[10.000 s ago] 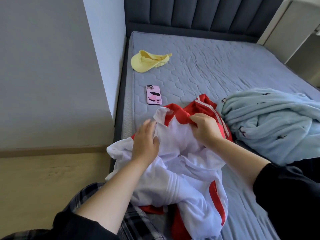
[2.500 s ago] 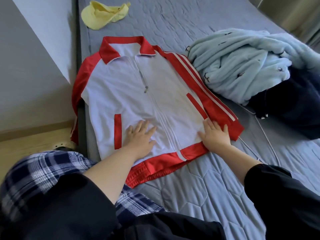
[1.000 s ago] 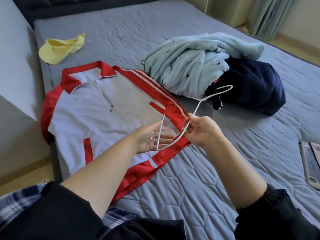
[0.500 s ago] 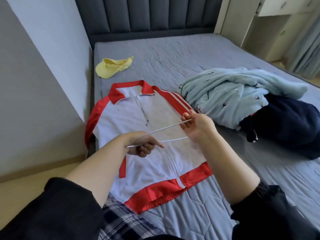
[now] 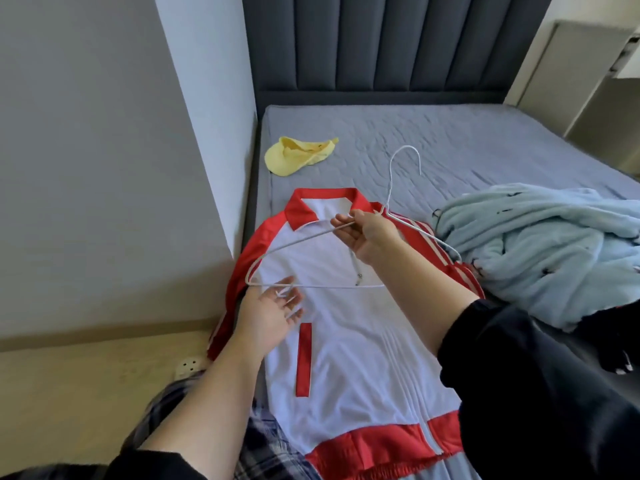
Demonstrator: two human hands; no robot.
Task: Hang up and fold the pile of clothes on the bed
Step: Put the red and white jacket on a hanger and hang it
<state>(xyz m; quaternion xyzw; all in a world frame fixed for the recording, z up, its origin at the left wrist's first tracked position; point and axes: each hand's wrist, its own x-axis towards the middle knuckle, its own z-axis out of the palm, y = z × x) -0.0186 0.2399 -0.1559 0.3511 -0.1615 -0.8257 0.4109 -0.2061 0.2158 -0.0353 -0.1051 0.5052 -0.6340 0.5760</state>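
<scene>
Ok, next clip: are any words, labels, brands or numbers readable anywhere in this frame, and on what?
None can be read.
White and red zip-up track jacket: no print or logo shows on its front.
Fluffy light blue garment: small dark marks, too small to tell as letters.
Yellow cloth cap: tiny dark specks, unreadable.
Thin white wire hanger in the right hand: bare.

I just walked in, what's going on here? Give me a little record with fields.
right hand: pinches the white wire hanger near its neck, held above the jacket
left hand: open, palm up, beside the hanger's lower bar
jacket: white and red, zipped, flat on the bed
pile: light blue fleece garment, dark garment beside it
elsewhere: yellow cap on the bed
</scene>
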